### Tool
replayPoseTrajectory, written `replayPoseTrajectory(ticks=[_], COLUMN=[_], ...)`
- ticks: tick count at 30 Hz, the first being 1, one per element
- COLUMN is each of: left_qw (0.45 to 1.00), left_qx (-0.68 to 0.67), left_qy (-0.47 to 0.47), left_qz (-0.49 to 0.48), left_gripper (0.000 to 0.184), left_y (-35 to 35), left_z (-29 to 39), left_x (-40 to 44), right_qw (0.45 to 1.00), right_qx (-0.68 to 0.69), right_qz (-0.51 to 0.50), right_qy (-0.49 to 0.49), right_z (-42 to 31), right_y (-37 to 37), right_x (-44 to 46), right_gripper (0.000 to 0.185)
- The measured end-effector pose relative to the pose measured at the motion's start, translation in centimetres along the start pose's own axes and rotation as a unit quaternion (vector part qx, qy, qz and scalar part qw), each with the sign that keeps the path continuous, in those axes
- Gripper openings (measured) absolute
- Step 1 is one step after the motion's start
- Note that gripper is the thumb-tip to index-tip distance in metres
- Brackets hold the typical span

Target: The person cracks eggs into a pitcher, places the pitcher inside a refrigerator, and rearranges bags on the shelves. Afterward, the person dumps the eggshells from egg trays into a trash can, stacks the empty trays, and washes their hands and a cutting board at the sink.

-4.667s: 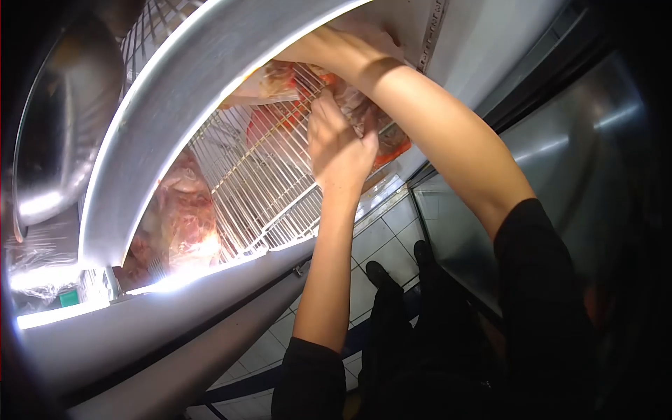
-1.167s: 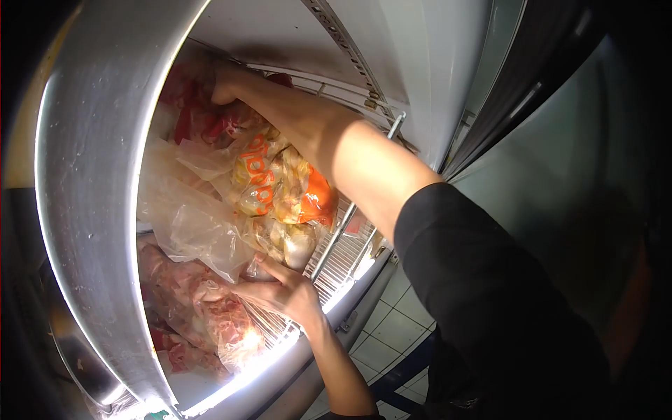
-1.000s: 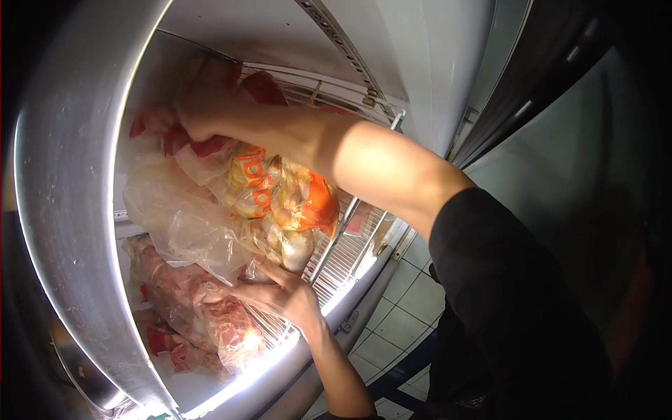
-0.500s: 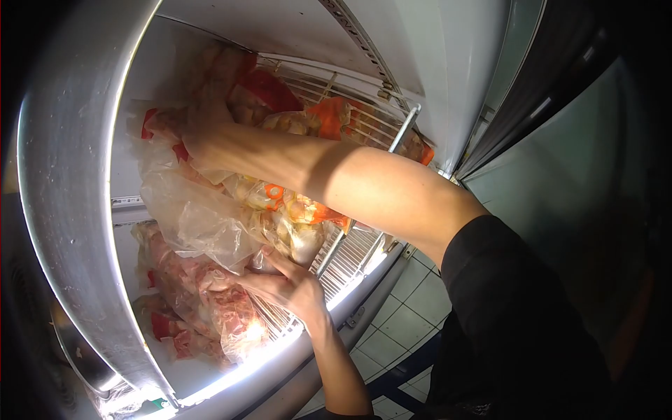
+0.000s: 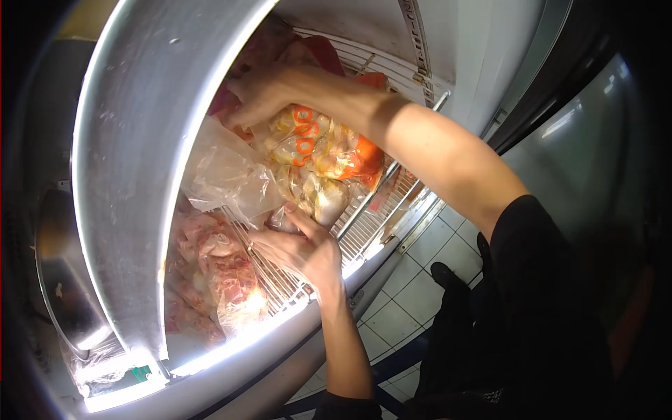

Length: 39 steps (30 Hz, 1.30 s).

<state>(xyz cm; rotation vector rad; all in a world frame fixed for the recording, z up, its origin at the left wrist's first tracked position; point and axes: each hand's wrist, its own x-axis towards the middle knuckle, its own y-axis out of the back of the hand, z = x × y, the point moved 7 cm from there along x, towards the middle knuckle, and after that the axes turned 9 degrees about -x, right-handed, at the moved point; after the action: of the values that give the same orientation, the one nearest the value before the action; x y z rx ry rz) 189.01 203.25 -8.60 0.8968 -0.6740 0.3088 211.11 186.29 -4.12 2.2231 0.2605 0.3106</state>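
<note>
A clear bag of pale, yellowish meat pieces with orange lettering (image 5: pixel 318 140) lies on a wire shelf inside a refrigerated cabinet. Beside it hangs a crumpled clear plastic bag (image 5: pixel 227 168), its sheet loose and wrinkled. My right hand (image 5: pixel 248 98) reaches far in across the bags, its fingers closed round bunched plastic near a pink-red wrapper; the fingertips are partly hidden. Lower down, my left hand (image 5: pixel 301 252) holds a corner of the clear plastic between thumb and fingers, close to the shelf's wires.
Bags of red meat (image 5: pixel 217 259) lie beyond my left hand. The wire shelf (image 5: pixel 367 203) has a raised metal rail. A metal door edge (image 5: pixel 140 140) curves along the left, and a bright light strip (image 5: pixel 252 336) borders the cabinet. White floor tiles (image 5: pixel 413 294) show below.
The view has shifted, so the cabinet's contents appear further right. My right hand has drawn back somewhat from the far corner, and more of the orange-lettered bag shows. My left hand stays at the plastic.
</note>
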Motion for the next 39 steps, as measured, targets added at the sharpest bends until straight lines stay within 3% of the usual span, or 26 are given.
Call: replayPoseTrajectory(ticks=[2, 4, 7, 8, 10, 11, 12, 13, 15, 17, 24, 26, 29, 30, 32, 34, 35, 36, 37, 38, 39], left_qw=[1.000, 1.000, 1.000, 1.000, 1.000, 0.996, 0.992, 0.987, 1.000, 1.000, 0.999, 0.999, 0.999, 0.999, 0.999, 0.998, 0.999, 0.999, 0.999, 0.999, 1.000], left_qx=[0.005, -0.021, -0.015, -0.012, 0.000, 0.068, 0.103, 0.137, 0.014, 0.019, 0.034, 0.028, 0.033, 0.027, 0.033, 0.032, 0.020, 0.028, 0.022, 0.017, -0.001], left_qy=[0.008, 0.004, 0.008, 0.000, -0.019, -0.050, -0.064, -0.077, -0.009, -0.010, -0.011, -0.012, -0.005, 0.005, 0.000, -0.012, 0.001, -0.008, -0.008, -0.007, 0.005], left_qz=[0.003, 0.005, -0.003, 0.002, 0.008, 0.020, 0.024, 0.029, -0.003, 0.001, 0.000, 0.017, 0.020, 0.020, 0.031, 0.043, 0.025, 0.027, 0.032, 0.038, 0.030], left_gripper=[0.052, 0.048, 0.048, 0.048, 0.048, 0.049, 0.049, 0.050, 0.054, 0.054, 0.054, 0.043, 0.043, 0.043, 0.043, 0.043, 0.043, 0.042, 0.041, 0.041, 0.036], left_y=[0.0, 0.3, 0.3, 0.3, -0.1, -0.2, -0.1, -0.1, -0.2, -0.2, -0.3, 0.0, 0.0, 0.0, -0.2, 0.1, 0.2, 0.2, 0.2, 0.2, 0.6], left_z=[0.2, 0.6, 0.3, 0.5, -0.1, -0.4, -0.3, -0.2, -0.4, -0.6, -0.7, -0.4, -0.5, -0.5, -0.7, -0.6, -0.5, -0.4, -0.5, -0.5, 0.1], left_x=[0.0, 0.3, 0.2, 0.3, 0.1, -0.3, -0.4, -0.5, 0.1, 0.1, 0.2, 0.3, 0.1, 0.2, 0.2, 0.2, 0.3, 0.4, 0.4, 0.4, 0.6], right_qw=[0.996, 0.993, 0.994, 0.987, 0.984, 0.978, 0.938, 0.930, 0.945, 0.959, 0.988, 0.992, 0.989, 0.983, 0.979, 0.967, 0.928, 0.881, 0.897, 0.880, 0.882], right_qx=[-0.069, -0.106, -0.087, -0.036, 0.079, 0.136, 0.237, 0.233, 0.157, 0.087, -0.043, -0.071, -0.112, -0.141, -0.151, -0.125, -0.358, -0.422, -0.279, -0.125, -0.124], right_qz=[0.049, 0.017, 0.059, 0.154, 0.156, 0.159, 0.250, 0.281, 0.285, 0.268, 0.143, 0.101, 0.079, 0.054, 0.052, 0.201, 0.101, 0.206, 0.339, 0.459, 0.454], right_qy=[-0.040, -0.043, -0.038, 0.006, -0.014, -0.024, -0.046, -0.044, -0.029, -0.018, -0.028, -0.032, -0.056, -0.104, -0.129, -0.093, -0.023, 0.057, 0.040, 0.022, 0.023], right_z=[-0.4, -0.9, 0.2, 0.3, 3.0, 4.4, 4.1, 4.2, 3.9, 3.6, 2.0, 1.3, 1.2, 1.4, 0.9, -0.7, -2.3, 7.4, 4.1, 0.8, 0.7], right_y=[-0.4, 0.0, -0.5, 0.4, 1.3, 1.7, 3.1, 3.6, 3.9, 3.7, 2.3, 1.4, 0.1, -0.7, -0.5, 2.0, 2.4, -0.6, 3.7, 8.3, 9.4], right_x=[-0.5, -0.8, -0.2, -0.6, 0.8, 1.5, 0.2, -0.4, -1.1, -1.7, -4.3, -5.2, -6.3, -7.1, -8.1, -10.3, -10.9, -6.8, -9.0, -11.5, -11.3], right_gripper=[0.084, 0.106, 0.121, 0.095, 0.088, 0.084, 0.051, 0.051, 0.052, 0.054, 0.060, 0.063, 0.066, 0.067, 0.058, 0.047, 0.033, 0.027, 0.023, 0.019, 0.019])
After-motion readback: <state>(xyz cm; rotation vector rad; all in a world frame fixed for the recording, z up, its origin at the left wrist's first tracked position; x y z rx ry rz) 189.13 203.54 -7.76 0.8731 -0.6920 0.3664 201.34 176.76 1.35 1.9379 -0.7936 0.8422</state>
